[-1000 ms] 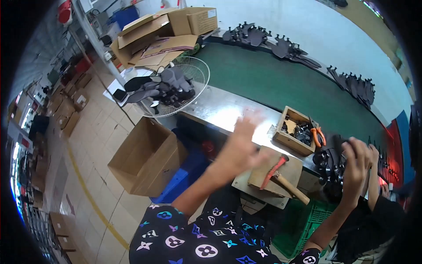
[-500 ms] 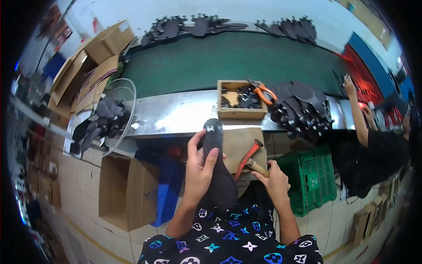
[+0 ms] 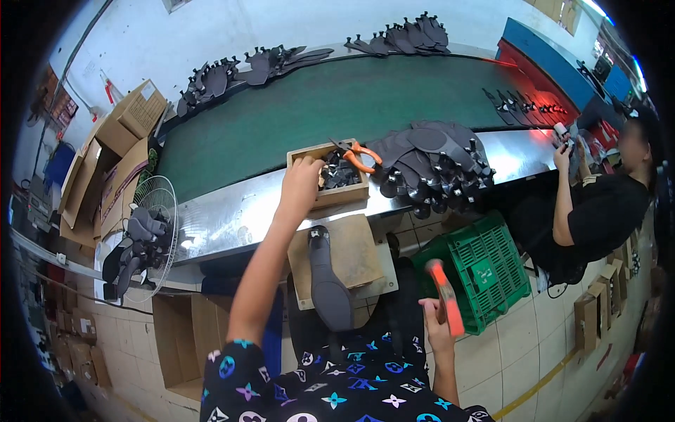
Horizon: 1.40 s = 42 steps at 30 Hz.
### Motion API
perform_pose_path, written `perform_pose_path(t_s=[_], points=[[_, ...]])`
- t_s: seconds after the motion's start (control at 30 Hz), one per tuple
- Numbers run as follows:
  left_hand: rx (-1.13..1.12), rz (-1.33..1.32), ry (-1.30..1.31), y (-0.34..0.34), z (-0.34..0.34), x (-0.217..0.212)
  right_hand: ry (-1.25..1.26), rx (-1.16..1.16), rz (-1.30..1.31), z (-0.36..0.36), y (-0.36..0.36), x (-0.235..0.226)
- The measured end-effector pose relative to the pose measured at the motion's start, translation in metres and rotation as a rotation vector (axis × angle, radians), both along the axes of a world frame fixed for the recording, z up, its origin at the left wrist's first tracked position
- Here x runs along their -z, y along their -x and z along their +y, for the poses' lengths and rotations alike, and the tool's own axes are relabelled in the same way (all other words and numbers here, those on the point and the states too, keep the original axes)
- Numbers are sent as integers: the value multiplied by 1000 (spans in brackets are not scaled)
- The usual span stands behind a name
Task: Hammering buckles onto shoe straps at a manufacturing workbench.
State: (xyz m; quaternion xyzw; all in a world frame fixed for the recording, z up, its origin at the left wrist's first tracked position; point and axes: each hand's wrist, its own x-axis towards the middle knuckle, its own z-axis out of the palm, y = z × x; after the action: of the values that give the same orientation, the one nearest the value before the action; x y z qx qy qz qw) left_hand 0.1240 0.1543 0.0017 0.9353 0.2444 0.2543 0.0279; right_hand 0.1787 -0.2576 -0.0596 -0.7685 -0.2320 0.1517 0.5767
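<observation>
My left hand [image 3: 301,184] reaches over the left side of a wooden box [image 3: 342,196], its fingertips down among small black parts [image 3: 342,172] and hidden from sight. Below the box, a dark grey shoe sole [image 3: 329,288] lies with its narrow end on a tan block [image 3: 360,250] and its wide end toward my body. No hand touches this sole. Off to the right, my right hand [image 3: 439,328] is closed round a hammer [image 3: 446,299] with a red head; its handle is mostly hidden by the hand. Orange-handled pliers [image 3: 360,156] rest across the box's far right rim.
A pile of dark soles [image 3: 432,165] sits right of the box. Behind runs a green conveyor belt [image 3: 295,126] with more soles along its far edge. A green crate [image 3: 485,274] stands right, a cardboard box [image 3: 174,337] and fan [image 3: 158,225] left. A co-worker [image 3: 598,204] sits at the right.
My left hand has let go of the sole and moved up to the wooden box. The sole now rests on the block. The hammer has swung right, away from the block. The view has shifted.
</observation>
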Motion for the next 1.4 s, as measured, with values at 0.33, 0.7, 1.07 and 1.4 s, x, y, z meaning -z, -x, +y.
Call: perform_pose_path(t_s=[0.33,0.7,1.07,1.4], points=[[180,329,161,-37,59,26,-153,-78,77,27,-20,-9],[143,-420,654,-2,7,-4,-243,-406,323,59,-37,-72],[214,-788,1669,29,-85,-38,-452,-411,113,128,-28,-113],[317,-1006,1547,70,-202,-89,-513,-444,172,115,3,-131]])
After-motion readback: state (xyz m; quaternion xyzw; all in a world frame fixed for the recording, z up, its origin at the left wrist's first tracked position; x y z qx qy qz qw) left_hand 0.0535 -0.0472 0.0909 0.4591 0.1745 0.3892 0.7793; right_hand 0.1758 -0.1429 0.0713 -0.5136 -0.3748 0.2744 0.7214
